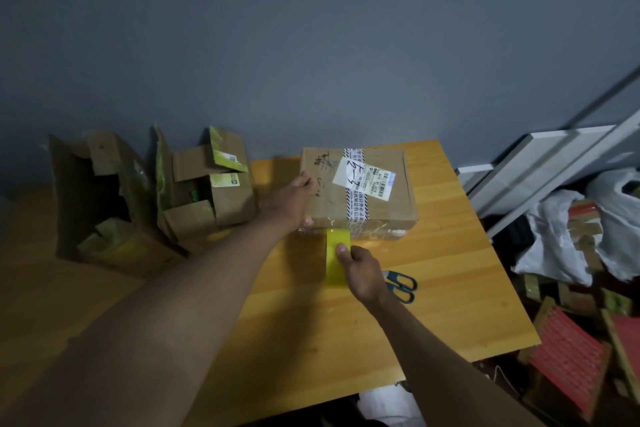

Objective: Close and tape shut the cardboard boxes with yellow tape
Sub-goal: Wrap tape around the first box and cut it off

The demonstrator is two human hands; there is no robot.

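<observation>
- Sitting closed on the far side of the desk [450, 288], the cardboard box [360, 191] is a squat brown rectangle, its matte top crossed by a printed black-and-white tape band and carrying a white shipping label with a barcode and handwritten marks.
- Glossy clear film wrinkles along the box's near edge.
- The yellow tape [337, 256] runs as a flat, shiny strip from that near edge back toward the person.
- The right hand [362, 270] pinches the strip, thumb pressed on top of it, fingers curled underneath.
- The left hand [291, 199] holds the box's left side, fingers wrapped over the top edge and thumb low at the near corner.
- Just right of the right hand lie scissors [401, 284] with dark loop handles, flat on the smooth orange-yellow wood-grain surface.
- Over on the left, two torn open cartons [204, 184] stand with ragged flaps up, patches of green-yellow tape clinging to them.
- Beyond the desk's right edge: crumpled white plastic bags [561, 236], pale flat boards leaning on the grey wall, and red ribbed packs.
</observation>
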